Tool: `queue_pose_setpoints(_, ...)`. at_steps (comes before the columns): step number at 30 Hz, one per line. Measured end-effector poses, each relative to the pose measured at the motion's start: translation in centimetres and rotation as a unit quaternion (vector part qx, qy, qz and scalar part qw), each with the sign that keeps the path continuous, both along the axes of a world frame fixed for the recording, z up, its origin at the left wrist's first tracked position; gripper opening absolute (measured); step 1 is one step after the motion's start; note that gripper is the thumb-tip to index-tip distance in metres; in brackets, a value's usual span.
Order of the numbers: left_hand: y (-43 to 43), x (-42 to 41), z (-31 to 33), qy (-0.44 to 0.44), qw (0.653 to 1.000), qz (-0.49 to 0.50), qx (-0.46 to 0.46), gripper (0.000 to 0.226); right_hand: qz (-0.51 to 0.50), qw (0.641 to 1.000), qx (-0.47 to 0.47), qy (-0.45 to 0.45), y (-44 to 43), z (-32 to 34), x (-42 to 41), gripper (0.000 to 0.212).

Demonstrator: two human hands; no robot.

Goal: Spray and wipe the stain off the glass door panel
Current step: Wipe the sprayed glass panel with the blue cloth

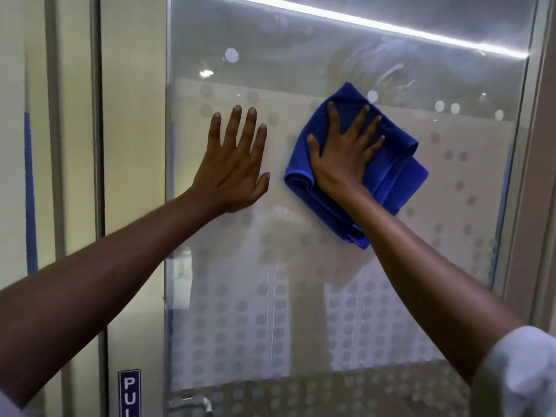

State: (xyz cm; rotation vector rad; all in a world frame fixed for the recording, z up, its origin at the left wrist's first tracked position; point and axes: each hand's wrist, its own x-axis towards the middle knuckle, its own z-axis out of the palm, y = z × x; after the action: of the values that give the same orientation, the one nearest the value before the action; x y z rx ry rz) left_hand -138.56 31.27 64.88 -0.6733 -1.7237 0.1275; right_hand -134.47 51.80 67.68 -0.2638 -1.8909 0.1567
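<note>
While a pale sleeve (517,374) is edging in at lower right, both arms are reaching to the glass (301,296): left hand (233,167) lying flat and empty, right hand (343,158) spreading open, pressing the cloth (394,173) beneath its palm, smears (394,73) showing just above.

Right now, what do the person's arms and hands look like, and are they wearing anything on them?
Both hands, the left hand and the right hand, are bare: no gloves, rings or watch show. The forearms are bare too. A pale, light-coloured sleeve covers the right upper arm at the picture's lower right corner; a sliver of similar pale fabric shows at the lower left.
</note>
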Motion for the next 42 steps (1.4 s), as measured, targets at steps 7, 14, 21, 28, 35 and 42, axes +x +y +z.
queue_pose_setpoints(7, -0.1, 0.0, -0.1, 0.008, 1.000, 0.004, -0.007, 0.080, -0.041, 0.996, 0.078, 0.006, -1.7, -2.1, -0.9, 0.097)
queue_pose_setpoints(14, -0.1, 0.2, -0.1, 0.009, 1.000, -0.012, -0.016, 0.082, -0.030, 0.988, 0.154, -0.005, -1.7, -4.7, -0.9, 0.091)
queue_pose_setpoints(21, -0.3, -0.5, -2.7, 0.037, 0.998, -0.042, -0.028, 0.075, -0.001, 0.983, 0.182, -0.010, -1.9, -9.1, -1.0, 0.088)
queue_pose_setpoints(28, -0.9, -1.1, -6.0, 0.036, 0.998, -0.043, -0.040, 0.075, 0.035, 0.964, 0.262, -0.026, -1.4, -16.5, -1.2, 0.091)
queue_pose_setpoints(35, -0.9, -0.5, -9.5, -0.011, 0.999, -0.012, -0.028, 0.082, 0.013, 0.972, 0.228, -0.062, 1.2, -20.3, -0.3, 0.096)
queue_pose_setpoints(42, -1.1, -0.7, -10.5, -0.010, 0.999, -0.002, -0.032, 0.079, -0.047, 0.994, 0.047, -0.088, 7.0, -17.8, 1.0, 0.096)
